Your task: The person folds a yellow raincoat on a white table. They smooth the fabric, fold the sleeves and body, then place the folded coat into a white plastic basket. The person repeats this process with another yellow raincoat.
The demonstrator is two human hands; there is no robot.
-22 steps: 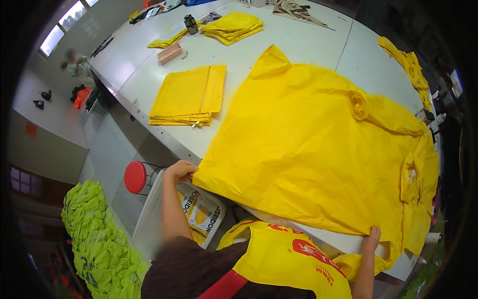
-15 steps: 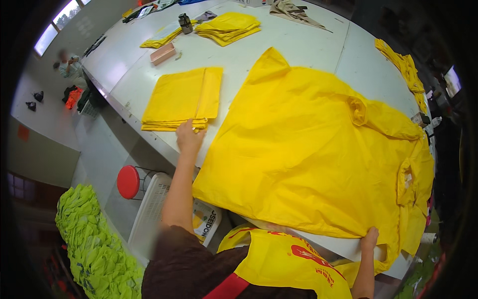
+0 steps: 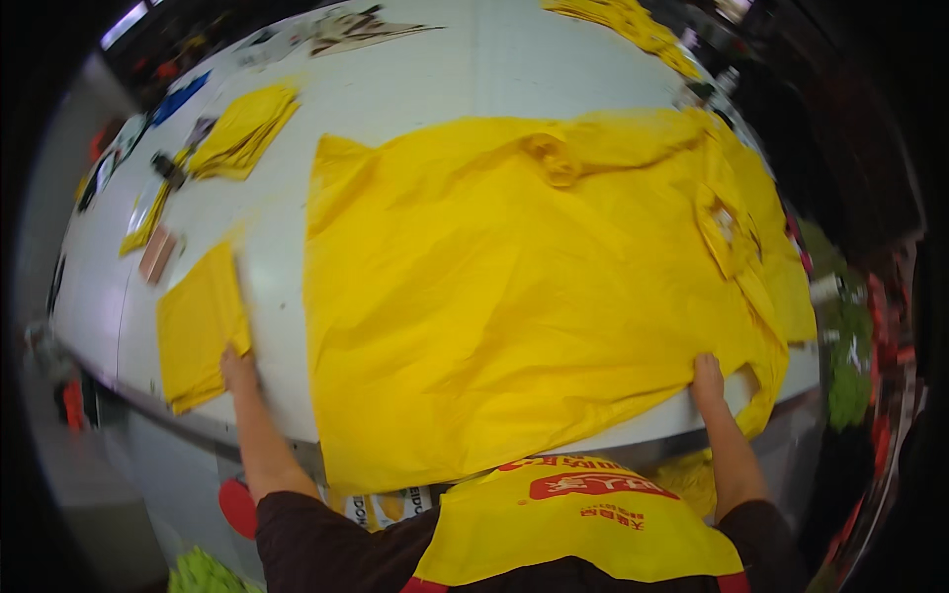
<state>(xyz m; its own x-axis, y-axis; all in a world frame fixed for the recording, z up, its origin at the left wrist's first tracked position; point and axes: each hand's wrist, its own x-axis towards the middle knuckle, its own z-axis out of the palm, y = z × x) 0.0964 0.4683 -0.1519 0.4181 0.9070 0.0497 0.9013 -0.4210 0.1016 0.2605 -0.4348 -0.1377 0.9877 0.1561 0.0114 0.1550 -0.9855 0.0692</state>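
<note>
A large yellow garment (image 3: 504,296) with sleeves lies spread over the table, wrinkled, its lower left part hanging past the near edge. One sleeve opening (image 3: 552,163) is bunched up near its far side. My right hand (image 3: 706,381) is closed on the garment's near edge, towards the right. At the left, my left hand (image 3: 237,370) is closed at the near right corner of a stack of folded yellow garments (image 3: 201,321). Its fingertips are partly blurred. A strip of white tabletop separates the stack from the spread garment.
Beyond the stack on the white table (image 3: 415,89) are a pink box (image 3: 157,254), a dark bottle (image 3: 168,170) and another folded yellow pile (image 3: 245,130). More yellow cloth (image 3: 628,30) lies at the far edge. Below left are a red round lid (image 3: 236,508) and lime-green cloth (image 3: 208,571).
My view has swung to the right, so the table and stack appear further left. Both hands remain at the same things, the left at the stack, the right at the garment's edge.
</note>
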